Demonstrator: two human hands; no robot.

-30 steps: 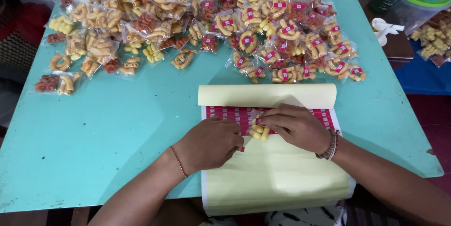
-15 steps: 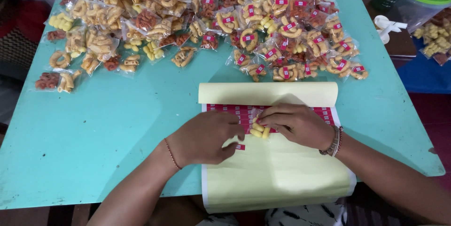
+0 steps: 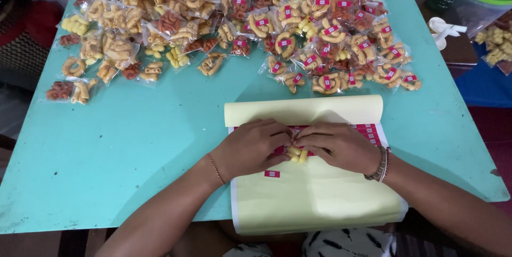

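Both hands are meeting over a pale yellow sticker sheet (image 3: 314, 193) lying at the near edge of the turquoise desk (image 3: 133, 145). The left hand (image 3: 256, 147) and right hand (image 3: 338, 145) are pinching a small clear packet of yellow curled snacks (image 3: 297, 154) between their fingertips, just above the sheet. The sheet's far end is curling up into a smooth roll. Glossy, crinkled snack packets (image 3: 240, 22) are crowding the far half, leaving a bare smooth stretch on the left.
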